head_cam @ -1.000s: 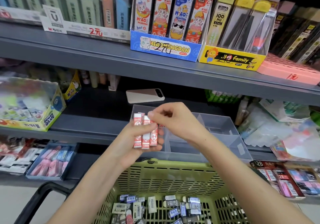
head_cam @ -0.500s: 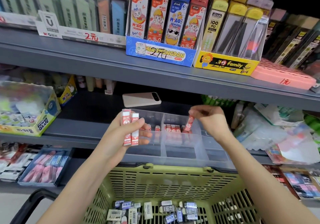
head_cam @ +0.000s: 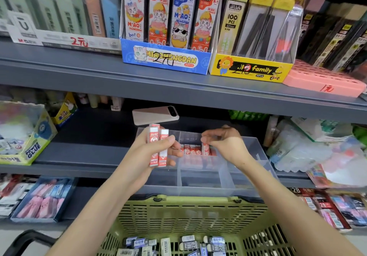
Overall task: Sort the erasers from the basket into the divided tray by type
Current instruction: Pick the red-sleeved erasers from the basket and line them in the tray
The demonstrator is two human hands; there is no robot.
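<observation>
My left hand (head_cam: 156, 152) grips a small bunch of red-and-white erasers (head_cam: 157, 146) upright, over the left part of the clear divided tray (head_cam: 198, 192) on the shelf. My right hand (head_cam: 224, 142) pinches one red-and-white eraser (head_cam: 205, 149) and holds it in the tray's middle back compartment, beside a row of standing red erasers (head_cam: 191, 149). Below, the green basket (head_cam: 188, 212) holds several black, blue and white erasers (head_cam: 178, 244).
A pink phone (head_cam: 155, 115) lies on the shelf behind the tray. A glue box (head_cam: 25, 136) stands at left and plastic packets (head_cam: 309, 148) at right. The shelf edge above (head_cam: 178, 95) overhangs the tray. A black basket handle (head_cam: 23, 240) sits at lower left.
My right hand took one eraser from the bunch in my left hand, carried it right and lowered it into the middle compartment. My left hand kept the remaining erasers.
</observation>
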